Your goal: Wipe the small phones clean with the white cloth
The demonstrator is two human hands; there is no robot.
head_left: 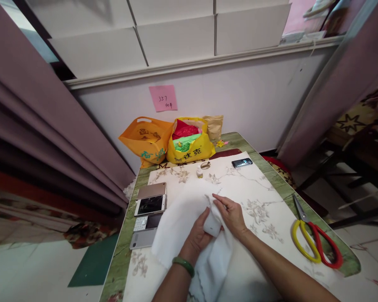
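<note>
A white cloth (176, 218) is spread over the floral table cover and bunched up at its middle. My left hand (200, 235), with a green bangle at the wrist, is closed on a folded part of the cloth, thumb on top. Just right of it, my right hand (231, 214) pinches the raised edge of the cloth between thumb and forefinger. Whether a small tool is between those fingertips is too small to tell. A tiny bottle (199, 172) stands beyond the cloth.
Several phones (151, 204) lie left of the cloth, and a dark phone (242, 162) lies at the back right. Red and yellow scissors (315, 241) rest on the right. An orange bag (148, 140), a yellow bag (192, 147) and a paper pouch (214, 126) stand along the back.
</note>
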